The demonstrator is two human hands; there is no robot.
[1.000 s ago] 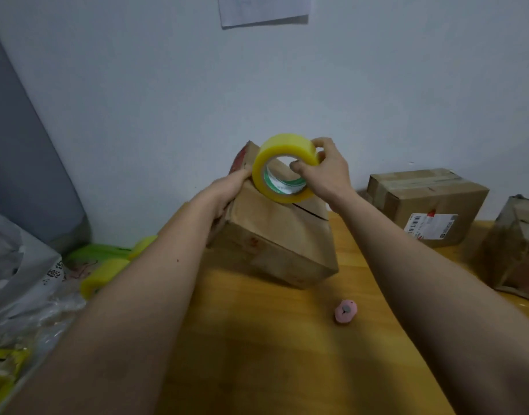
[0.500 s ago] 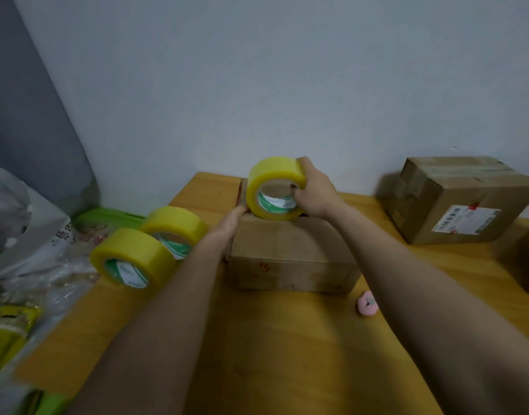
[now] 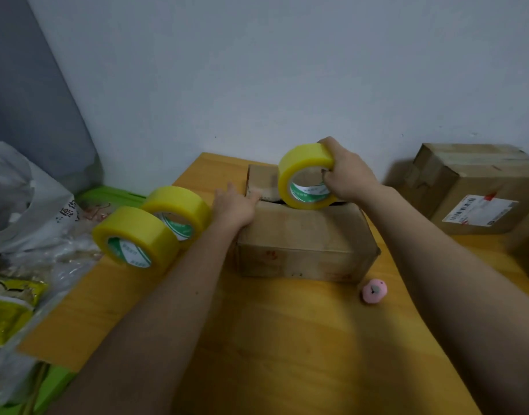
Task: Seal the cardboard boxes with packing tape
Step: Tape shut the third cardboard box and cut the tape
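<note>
Closest to the camera it's just two bare forearms reaching out over a yellowish wooden surface, with a little pink round thing sitting on it just in front of the box's right corner, too small and blurry to say what it actually is. Off the left edge there's a pile of clutter: yellow-green packets that get cut off by the frame, crinkly clear plastic, and a white plastic bag with some print I can't read. Two spare tape rolls stand on edge near the left side of the surface, touching each other, the rear one partly hidden behind the front one. Then the cardboard box in the middle, flaps down with a dark gap showing along the top seam. The left hand lies flat on the box's top left corner, fingers straight, pressing it down. The right hand is grasping the yellow tape roll, fingers curled over the rim and thumb tucked into the core, holding it upright on the box top right by that gap. Can't tell if any tape is pulled loose yet. Further right, a second box with a shipping label, already taped, runs out of frame. Behind everything, a plain pale wall and something grey leaning at far left.
</note>
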